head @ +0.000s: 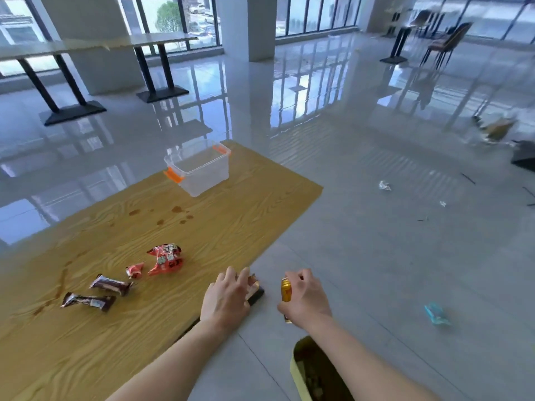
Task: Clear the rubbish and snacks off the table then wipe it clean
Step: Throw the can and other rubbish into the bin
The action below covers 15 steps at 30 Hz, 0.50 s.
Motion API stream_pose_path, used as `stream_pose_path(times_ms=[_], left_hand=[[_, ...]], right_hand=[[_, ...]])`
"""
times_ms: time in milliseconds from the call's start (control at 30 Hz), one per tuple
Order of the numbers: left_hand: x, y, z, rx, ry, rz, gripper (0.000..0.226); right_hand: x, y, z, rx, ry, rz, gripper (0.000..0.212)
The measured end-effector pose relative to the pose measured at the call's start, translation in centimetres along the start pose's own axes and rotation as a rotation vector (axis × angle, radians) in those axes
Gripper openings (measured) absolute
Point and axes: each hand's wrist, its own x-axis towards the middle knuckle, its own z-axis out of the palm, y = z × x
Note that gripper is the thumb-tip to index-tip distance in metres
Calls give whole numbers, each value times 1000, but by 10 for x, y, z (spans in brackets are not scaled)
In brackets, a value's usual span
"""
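**Head view.** The long yellow wood-grain table (202, 241) ran from near left to far right. The right hand (307, 299) was off the table's near right edge, over the grey tiled floor (376, 256). Its fingers and thumb were wrapped round a gold metal drinks can (286, 290). The can's long axis ran up and down the frame, with 1 end above the fingers and the other below the heel of the hand. No label on it could be read.

The left hand (228, 296) lay at the table edge. Its fingers were spread and bent over a brown and orange snack packet (254, 285) that overhung the edge. Whether the hand had hold of the packet could not be told.

- **Bars:** 2 dark brown wrapped snack bars (110, 285) lay left of that hand, roughly parallel, with their long axes left to right.
- **Wrappers:** A small torn red wrapper scrap (135, 270) and a crumpled red-orange snack packet (166, 259) lay just beyond the bars. The packet's print was too blurred to read.
- **Stains:** Brown liquid stains (176, 209) marked the middle of the table.
- **Box:** A clear plastic storage box with orange latches (199, 169) stood near the far end, with its long axis skewed to the table's.
- **Bin:** A pale yellow waste bin (293, 369) with a dark lining stood on the floor under the right forearm.
- **Floor:** A crumpled white paper ball (384, 185) and a blue wrapper (437, 314) lay well apart from the table.
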Motion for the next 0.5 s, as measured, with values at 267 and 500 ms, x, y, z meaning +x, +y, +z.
stream_pose_path(times_ms=[267,500], left_hand=[[24,86,35,-20,-34,184,60],[43,124,60,-7,-96,305,62]], right_hand=[[-22,96,-18,44,33,205,64],[-43,140,-10,49,40,320,64]])
